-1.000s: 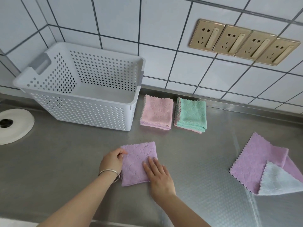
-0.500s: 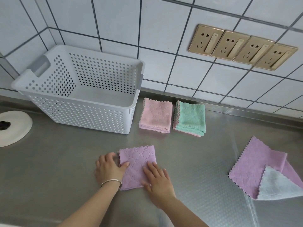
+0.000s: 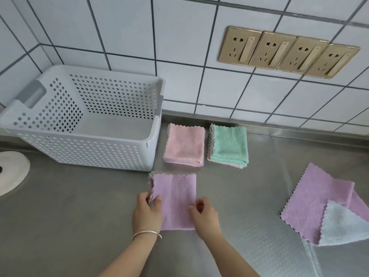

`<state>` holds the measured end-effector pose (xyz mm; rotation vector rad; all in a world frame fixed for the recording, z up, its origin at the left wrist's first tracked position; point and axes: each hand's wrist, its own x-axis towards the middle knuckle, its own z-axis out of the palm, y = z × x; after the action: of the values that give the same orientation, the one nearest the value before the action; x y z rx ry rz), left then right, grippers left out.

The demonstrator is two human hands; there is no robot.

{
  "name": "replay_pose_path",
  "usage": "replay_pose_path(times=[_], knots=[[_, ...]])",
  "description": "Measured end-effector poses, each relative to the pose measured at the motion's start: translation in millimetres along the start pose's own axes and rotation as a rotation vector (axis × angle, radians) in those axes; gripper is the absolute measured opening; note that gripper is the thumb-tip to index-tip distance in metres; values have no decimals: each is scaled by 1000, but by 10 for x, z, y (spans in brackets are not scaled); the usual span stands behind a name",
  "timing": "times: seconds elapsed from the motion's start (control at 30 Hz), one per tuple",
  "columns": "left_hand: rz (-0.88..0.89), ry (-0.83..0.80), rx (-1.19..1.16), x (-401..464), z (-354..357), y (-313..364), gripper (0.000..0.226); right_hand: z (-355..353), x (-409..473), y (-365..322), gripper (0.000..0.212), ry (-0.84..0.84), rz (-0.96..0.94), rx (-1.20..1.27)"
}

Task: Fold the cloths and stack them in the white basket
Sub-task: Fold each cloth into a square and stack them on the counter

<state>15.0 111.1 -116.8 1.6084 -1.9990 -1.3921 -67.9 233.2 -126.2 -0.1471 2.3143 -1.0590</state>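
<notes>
A folded purple cloth (image 3: 175,196) lies on the steel counter in front of the white basket (image 3: 85,152). My left hand (image 3: 146,211) pinches its left edge. My right hand (image 3: 204,215) pinches its right edge near the lower corner. The basket's visible floor holds nothing. A folded pink cloth (image 3: 184,145) and a folded green cloth (image 3: 228,145) rest side by side to the right of the basket. An unfolded purple cloth (image 3: 319,200) with one corner turned over to show a pale underside lies at the right.
A white round disc (image 3: 10,172) sits on the counter at the far left. A tiled wall with several gold sockets (image 3: 287,50) rises behind the counter (image 3: 69,216).
Both hands went from pressing flat on the folded purple cloth to pinching its left and right edges. The cloth now sits a little closer to the basket.
</notes>
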Motion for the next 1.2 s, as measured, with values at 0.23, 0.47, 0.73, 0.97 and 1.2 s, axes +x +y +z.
replay_pose_path(times=[0.23,0.47,0.73,0.97,1.2], knots=[[216,-38,-114,273,246,825,26,-555,463,-408,6,157,-76,265],[230,46,42,1026,539,1315,27,-549,1161,-843,10,162,-67,261],[116,65,182,1423,831,1244,29,-314,1527,-810,8,203,51,222],[205,61,282,1382,809,1205,40,-238,1536,-821,24,203,6,137],[954,149,653,955,854,1152,64,-915,992,-92,35,394,-158,-88]])
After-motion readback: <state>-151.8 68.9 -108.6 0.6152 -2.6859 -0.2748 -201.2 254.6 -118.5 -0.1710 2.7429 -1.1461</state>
